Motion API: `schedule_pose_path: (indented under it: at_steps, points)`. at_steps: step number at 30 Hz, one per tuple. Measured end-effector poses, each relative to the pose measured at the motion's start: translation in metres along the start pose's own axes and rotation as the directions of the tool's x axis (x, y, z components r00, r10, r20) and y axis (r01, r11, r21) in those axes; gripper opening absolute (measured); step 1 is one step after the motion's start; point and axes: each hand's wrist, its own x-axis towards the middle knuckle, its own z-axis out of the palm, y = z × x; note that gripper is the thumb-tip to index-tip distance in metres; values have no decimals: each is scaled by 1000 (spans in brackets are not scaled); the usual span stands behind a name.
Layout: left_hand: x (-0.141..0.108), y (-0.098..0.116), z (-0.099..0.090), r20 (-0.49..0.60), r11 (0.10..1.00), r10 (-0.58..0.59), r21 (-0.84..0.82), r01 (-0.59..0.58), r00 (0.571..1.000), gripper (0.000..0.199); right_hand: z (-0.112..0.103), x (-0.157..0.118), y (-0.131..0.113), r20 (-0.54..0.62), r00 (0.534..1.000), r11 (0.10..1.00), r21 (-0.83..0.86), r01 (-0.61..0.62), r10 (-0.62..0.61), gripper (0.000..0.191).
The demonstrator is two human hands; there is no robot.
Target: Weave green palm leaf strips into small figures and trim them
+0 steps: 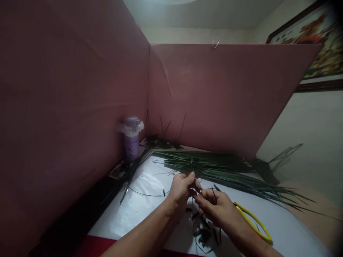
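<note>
Long green leaf blades (241, 176) lie bundled just beyond both hands. Beyond the left hand (179, 187), to its left, stands a purple tumbler (132, 147); a yellow handle (265, 231) lies right of the right hand (221, 207). Leaf scraps (203, 237) lie between the forearms. Right fingertips press together, a thin dark strip (213, 192) by its knuckles; the left's grip is unclear.

Pink panels (230, 92) meet in a corner behind the white tabletop (144, 210); framed picture (332, 53) hangs right.
</note>
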Motion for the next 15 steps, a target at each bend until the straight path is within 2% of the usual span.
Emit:
schedule_pose_path:
  at_steps: [5,8,10,13,15]
  points:
    - [-1,-3,0,17,999,-2,37,2,1000,29,1,-4,8,62,998,989,144,17,-26,50]
    - [0,-4,-1,20,999,-13,53,12,1000,28,1,-10,6,92,996,978,207,-19,0,58]
    - [0,-4,-1,13,998,-17,64,16,1000,27,0,-13,3,114,993,966,257,-2,-28,61]
    - [0,-3,-1,25,998,-32,54,31,999,27,-2,-13,2,60,995,964,260,61,-79,60]
    - [-1,-2,0,39,997,-73,23,72,997,28,-3,-11,2,5,999,960,276,36,-39,59]
